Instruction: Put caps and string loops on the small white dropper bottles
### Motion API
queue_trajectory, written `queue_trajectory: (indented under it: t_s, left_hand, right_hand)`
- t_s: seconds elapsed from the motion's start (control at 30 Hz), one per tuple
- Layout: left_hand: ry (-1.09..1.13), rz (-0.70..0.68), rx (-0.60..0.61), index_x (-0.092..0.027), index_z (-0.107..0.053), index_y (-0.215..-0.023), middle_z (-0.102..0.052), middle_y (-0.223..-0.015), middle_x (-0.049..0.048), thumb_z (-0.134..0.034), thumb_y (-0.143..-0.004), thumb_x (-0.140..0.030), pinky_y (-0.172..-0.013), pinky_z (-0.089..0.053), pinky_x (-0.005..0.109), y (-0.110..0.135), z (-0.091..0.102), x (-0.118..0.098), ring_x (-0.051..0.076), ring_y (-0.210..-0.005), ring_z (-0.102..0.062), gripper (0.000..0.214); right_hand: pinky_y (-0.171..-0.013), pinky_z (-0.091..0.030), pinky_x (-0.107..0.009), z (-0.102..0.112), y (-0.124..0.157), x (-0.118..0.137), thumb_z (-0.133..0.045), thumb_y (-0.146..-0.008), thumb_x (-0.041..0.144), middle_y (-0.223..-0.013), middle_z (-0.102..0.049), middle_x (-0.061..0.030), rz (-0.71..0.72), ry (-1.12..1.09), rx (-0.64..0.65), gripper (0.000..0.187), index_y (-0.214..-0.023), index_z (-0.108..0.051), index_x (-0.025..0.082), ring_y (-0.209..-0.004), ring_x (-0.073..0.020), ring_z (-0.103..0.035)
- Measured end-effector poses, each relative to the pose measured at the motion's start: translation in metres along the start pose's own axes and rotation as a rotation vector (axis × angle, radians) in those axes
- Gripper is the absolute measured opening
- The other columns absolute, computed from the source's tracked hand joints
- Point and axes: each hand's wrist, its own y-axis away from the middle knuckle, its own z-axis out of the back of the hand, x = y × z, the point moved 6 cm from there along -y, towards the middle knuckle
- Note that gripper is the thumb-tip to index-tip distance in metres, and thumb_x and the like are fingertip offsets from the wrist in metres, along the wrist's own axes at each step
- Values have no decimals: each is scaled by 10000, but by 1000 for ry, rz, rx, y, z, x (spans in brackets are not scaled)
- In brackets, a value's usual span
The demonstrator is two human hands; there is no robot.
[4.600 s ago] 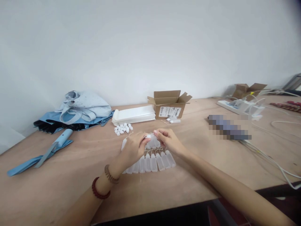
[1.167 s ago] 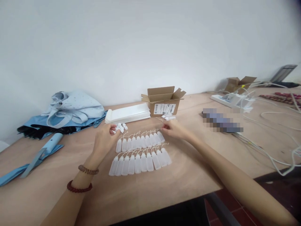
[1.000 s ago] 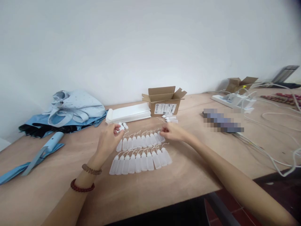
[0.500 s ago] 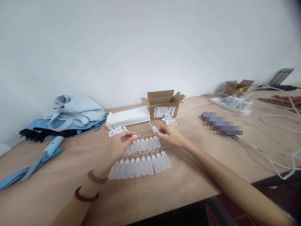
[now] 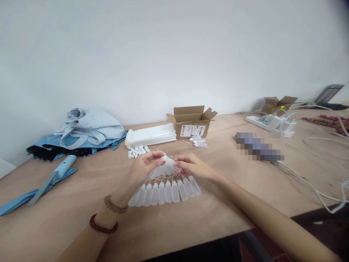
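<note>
My right hand pinches a small translucent squeeze bottle, held tilted above the table. My left hand meets its tip, fingers pinched together on a small white cap that I can barely see. Below the hands lie two rows of the same small bottles; the back row is mostly hidden by my hands. A little heap of white caps lies behind my left hand.
A stack of white pouches and an open cardboard box stand at the back, with loose bottles beside the box. Blue umbrella and bag at left. Power strip and cables at right.
My left hand took a cap from the heap and came back. My right hand lifted a bottle from near the back row's right end. Both hands have met over the rows.
</note>
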Motion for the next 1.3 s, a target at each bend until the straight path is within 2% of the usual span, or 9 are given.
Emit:
queue_trajectory:
  t_s: [0.2, 0.43, 0.6, 0.73, 0.9, 1.13, 1.2, 1.3]
  left_hand:
    - [-175, -60, 80, -170, -666, -836, -684, -907, 58, -672, -713, -319, -823, -499, 313, 2, -6, -8, 197, -894, -626, 194]
    - [-152, -100, 73, -165, -677, -865, -679, -905, 55, -683, -715, -294, -830, -501, 311, 0, -2, -5, 190, -894, -619, 199]
    - [-125, -108, 55, -157, -679, -871, -679, -967, 62, -714, -685, -268, -874, -490, 336, 2, 0, -9, 203, -936, -618, 219]
    - [-139, -42, 58, -150, -683, -871, -690, -878, 54, -688, -729, -330, -810, -510, 310, 2, -1, -9, 176, -827, -634, 229]
    - [-196, 36, 108, -124, -673, -769, -652, -698, 44, -644, -755, -402, -610, -527, 283, 1, -4, -2, 154, -635, -616, 279]
    - [-274, -118, 148, -153, -650, -949, -648, -985, 73, -629, -768, -343, -697, -523, 274, 4, -9, -11, 176, -854, -603, 264]
    - [-336, -107, 128, -159, -646, -971, -653, -967, 69, -587, -800, -371, -676, -519, 270, 4, -9, -13, 172, -827, -605, 279]
    - [-425, -73, 91, -149, -658, -888, -659, -842, 55, -538, -830, -417, -613, -507, 260, 4, -7, -12, 158, -720, -601, 300]
  right_hand:
    - [-453, -346, -220, 3, 0, -4, -494, -854, 393, -620, -534, 14, 32, -35, 16, 278, -762, -597, 152, -461, -77, -428]
    - [-481, -363, -222, 0, 0, -9, -477, -875, 444, -529, -461, 38, 53, -123, 70, 357, -702, -577, 149, -458, -78, -424]
    - [-443, -373, -221, -3, -3, -9, -515, -831, 511, -541, -483, 33, 16, -273, 69, 403, -692, -565, 136, -438, -75, -432]
    - [-432, -369, -219, -4, -3, -7, -537, -813, 520, -545, -492, 33, 26, -293, 61, 406, -691, -562, 133, -432, -72, -433]
    - [-426, -363, -222, -4, -3, -7, -512, -831, 515, -496, -451, 47, 28, -257, 61, 415, -666, -556, 137, -410, -71, -408]
    - [-419, -359, -219, -2, -3, -10, -502, -845, 494, -484, -439, 52, 0, -283, 34, 402, -661, -549, 139, -406, -71, -402]
    - [-425, -355, -218, -2, -2, -8, -492, -857, 482, -474, -438, 53, 12, -266, 33, 399, -660, -549, 139, -402, -71, -403]
    - [-434, -352, -220, -2, -2, -9, -483, -867, 473, -459, -421, 59, 8, -249, 38, 396, -660, -548, 141, -397, -69, -393]
